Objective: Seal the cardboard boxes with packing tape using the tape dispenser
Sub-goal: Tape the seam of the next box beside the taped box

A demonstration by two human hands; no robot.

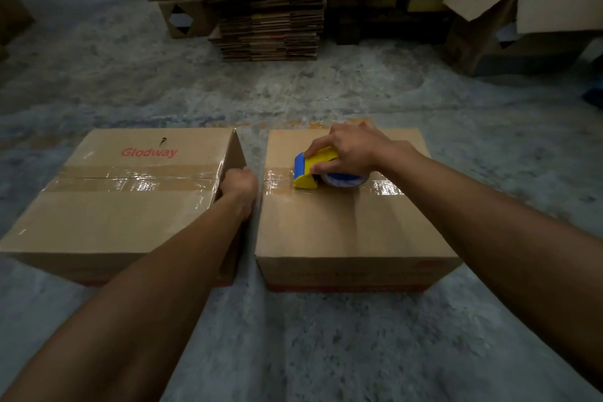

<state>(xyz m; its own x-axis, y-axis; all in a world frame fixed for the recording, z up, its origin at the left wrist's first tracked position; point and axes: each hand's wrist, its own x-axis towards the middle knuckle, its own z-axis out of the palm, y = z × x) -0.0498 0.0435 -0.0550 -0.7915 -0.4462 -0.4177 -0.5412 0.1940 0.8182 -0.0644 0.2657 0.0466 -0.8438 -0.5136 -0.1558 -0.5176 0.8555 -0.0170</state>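
Tape dispenser [308, 170], yellow body with blue front edge, sits on top of the right cardboard box [352, 225], under the right hand [350, 153]. Right hand closed around it: fingers over the yellow top, thumb on the near side, tape roll [346, 180] showing below the palm. Dispenser looks like light, rigid plastic, easy one-hand hold; best gripped across the body just behind the blade end, as it is now, so pressure goes down onto the tape. Blade end probably sharp, keep fingers off the blue edge. Tape is thin, glossy, sticky, likely to wrinkle or fold on itself if tension drops.

A shiny tape strip [380, 188] runs along the box's centre seam on both sides of the dispenser, toward the box edge nearest the left hand [239, 181]. Judging by that, the pass is near its end at that edge.

Left hand is down in the gap between the two boxes, fingers curled against the side of the left box [107, 206]; whether it grips anything, cannot tell. Left box, printed "Glodway", already has tape across its seam. Both boxes look stiff corrugated, flaps closed flat; weight unknown, contents not visible.

Boxes rest on a mottled concrete floor [293, 336]. Well beyond the hands: a stack of flattened cardboard [267, 10] and open empty cartons [522, 3].
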